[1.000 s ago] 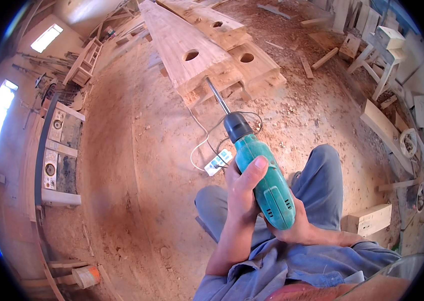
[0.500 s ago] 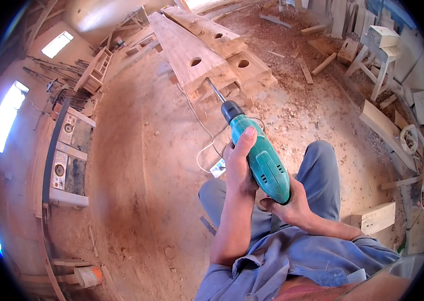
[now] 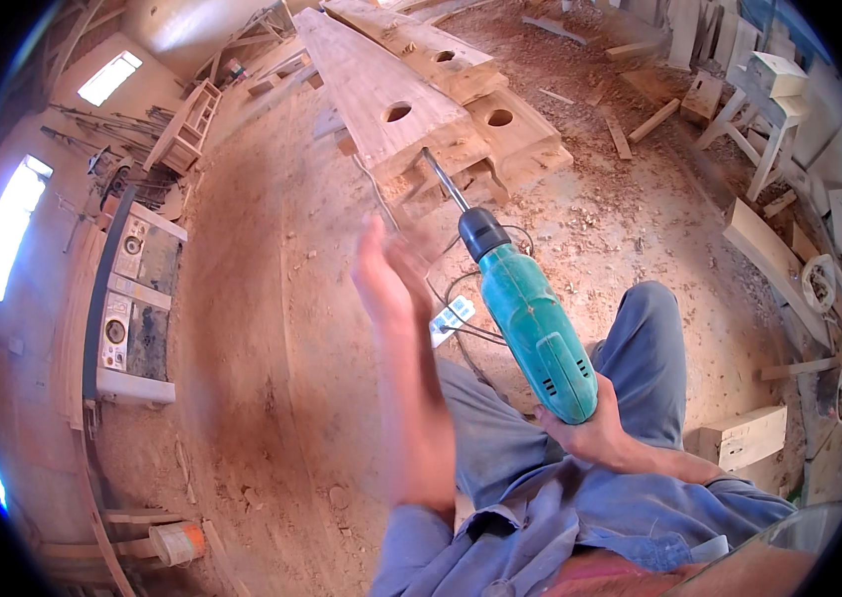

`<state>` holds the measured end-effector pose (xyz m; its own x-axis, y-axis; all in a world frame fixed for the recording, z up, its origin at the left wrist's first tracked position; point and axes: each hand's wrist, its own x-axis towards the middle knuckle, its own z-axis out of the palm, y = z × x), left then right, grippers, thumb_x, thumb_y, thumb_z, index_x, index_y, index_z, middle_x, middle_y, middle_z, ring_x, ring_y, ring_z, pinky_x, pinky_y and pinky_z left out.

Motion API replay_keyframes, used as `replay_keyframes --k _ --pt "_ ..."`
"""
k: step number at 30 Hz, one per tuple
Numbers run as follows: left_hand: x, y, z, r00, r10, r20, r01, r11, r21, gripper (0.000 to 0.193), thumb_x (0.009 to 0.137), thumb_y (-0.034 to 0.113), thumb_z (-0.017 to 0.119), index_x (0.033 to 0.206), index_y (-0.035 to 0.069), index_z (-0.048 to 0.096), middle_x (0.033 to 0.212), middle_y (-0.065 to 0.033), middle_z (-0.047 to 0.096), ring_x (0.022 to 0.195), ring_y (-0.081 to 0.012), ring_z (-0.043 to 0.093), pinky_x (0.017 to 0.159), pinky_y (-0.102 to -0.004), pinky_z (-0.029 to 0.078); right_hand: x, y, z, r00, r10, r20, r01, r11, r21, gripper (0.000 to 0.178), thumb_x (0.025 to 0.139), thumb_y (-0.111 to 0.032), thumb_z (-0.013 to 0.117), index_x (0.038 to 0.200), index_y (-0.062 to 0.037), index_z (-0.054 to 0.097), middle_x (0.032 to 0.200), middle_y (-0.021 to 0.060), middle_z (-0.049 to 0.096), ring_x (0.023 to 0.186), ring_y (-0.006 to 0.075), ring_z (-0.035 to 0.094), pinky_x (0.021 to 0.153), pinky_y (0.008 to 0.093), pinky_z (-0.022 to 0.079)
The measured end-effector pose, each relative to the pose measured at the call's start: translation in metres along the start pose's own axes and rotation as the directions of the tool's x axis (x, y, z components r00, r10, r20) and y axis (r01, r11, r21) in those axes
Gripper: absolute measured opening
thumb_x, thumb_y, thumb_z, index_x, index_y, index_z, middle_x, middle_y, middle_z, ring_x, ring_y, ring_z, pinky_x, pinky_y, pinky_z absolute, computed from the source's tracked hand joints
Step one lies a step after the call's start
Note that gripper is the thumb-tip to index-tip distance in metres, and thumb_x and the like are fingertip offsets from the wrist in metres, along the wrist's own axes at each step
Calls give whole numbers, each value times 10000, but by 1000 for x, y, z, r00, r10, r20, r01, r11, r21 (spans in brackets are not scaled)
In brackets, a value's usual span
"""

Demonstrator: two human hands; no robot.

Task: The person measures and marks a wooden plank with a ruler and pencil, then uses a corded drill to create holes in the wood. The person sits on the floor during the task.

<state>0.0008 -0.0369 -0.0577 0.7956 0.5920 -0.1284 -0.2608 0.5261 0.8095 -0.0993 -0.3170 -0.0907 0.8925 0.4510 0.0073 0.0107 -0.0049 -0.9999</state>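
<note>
One long teal plastic drill (image 3: 532,318) is held at its rear by the right hand (image 3: 597,423); ahead of that grip, its silver steel bit (image 3: 449,185) meets a pale tapered wooden beam (image 3: 371,85); leftward, the blurred left hand (image 3: 391,274) is loosely extended, apart.

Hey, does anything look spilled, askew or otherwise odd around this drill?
Wood chips litter the floor, especially right of the beams, so it looks messy. The power strip also lies loose on the dusty floor near a looped cord, an awkward spot. The drill shows no obvious damage.
</note>
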Motion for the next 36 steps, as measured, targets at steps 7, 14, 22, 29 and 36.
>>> replay_keyframes --k 7,14,22,29,36 --pt "67 45 42 992 -128 17 118 954 277 555 937 549 599 1226 75 589 972 -159 714 651 -324 666 593 -438 516 3 -1 -3 1000 -20 -14 20 1000 -8 314 793 10 780 1074 -21 643 917 14 684 855 107 622 761 294 519" --pt "63 41 52 978 -208 -21 202 919 339 612 906 643 571 1206 113 625 908 -112 729 520 -298 625 527 -413 498 4 -4 -7 999 -30 -19 30 999 -21 292 792 10 772 1057 -6 647 902 33 686 841 112 619 746 300 517" --pt "110 47 21 909 396 -130 -191 674 714 485 865 450 724 1136 53 660 935 -106 673 757 -253 643 674 -376 491 7 -20 -14 997 -69 -26 68 997 -48 317 792 -13 763 1085 8 643 907 65 689 845 129 623 756 314 522" --pt "180 84 73 969 173 177 -247 703 667 858 840 249 754 1500 -135 361 1460 -279 525 1314 -331 557 1085 -411 443 7 2 -13 994 -105 -8 103 990 -93 311 799 -35 750 1084 8 633 919 52 679 850 127 615 762 307 518" --pt "266 85 87 925 231 301 -373 403 836 627 843 312 785 1302 -84 625 1249 -224 689 1062 -286 696 900 -414 547 8 -5 -10 998 -69 -6 69 997 -14 307 803 -40 776 1079 -8 644 912 45 665 819 133 613 752 297 509"
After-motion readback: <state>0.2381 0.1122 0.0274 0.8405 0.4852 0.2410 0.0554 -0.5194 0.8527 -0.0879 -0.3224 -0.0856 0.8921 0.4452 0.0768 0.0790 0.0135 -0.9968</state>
